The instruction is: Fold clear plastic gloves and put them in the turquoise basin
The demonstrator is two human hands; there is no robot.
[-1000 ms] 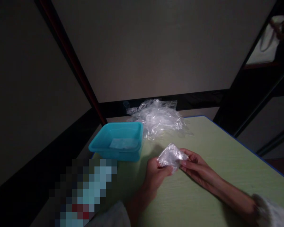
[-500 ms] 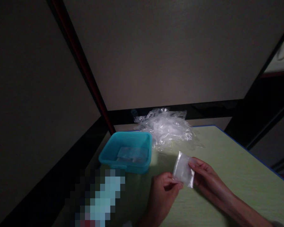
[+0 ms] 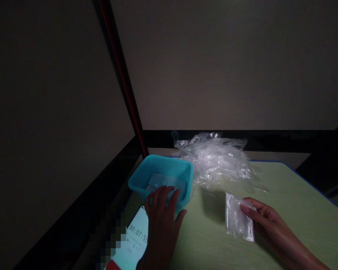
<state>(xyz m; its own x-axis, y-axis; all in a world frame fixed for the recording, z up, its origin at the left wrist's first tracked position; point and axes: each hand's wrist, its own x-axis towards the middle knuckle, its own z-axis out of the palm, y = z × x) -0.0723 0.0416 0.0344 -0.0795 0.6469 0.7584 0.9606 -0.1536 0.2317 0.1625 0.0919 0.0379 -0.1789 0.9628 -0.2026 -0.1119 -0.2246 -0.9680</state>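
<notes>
Between the thumb and fingers of my right hand [image 3: 263,217] is a folded clear plastic packet [image 3: 239,217], held above the table at the right. My left hand [image 3: 163,213] is over the near rim of the turquoise basket [image 3: 188,183], its fingers spread and nothing visible in them. Flat clear packets [image 3: 157,180] lie on the basket's bottom, partly hidden by my left fingers. Behind and right of the basket, a heap of crumpled clear plastic bags [image 3: 216,159] rests on the table.
A phone [image 3: 133,238] showing a timer lies left of my left forearm, partly covered by it. The pale green table [image 3: 287,187] has a blue edge. A wall panel [image 3: 228,67] stands behind the table, with a dark red post at the left.
My left hand has let go of the packet and moved left to the basket, its fingers spreading. My right hand still holds the packet. The view has shifted, and the phone screen now shows.
</notes>
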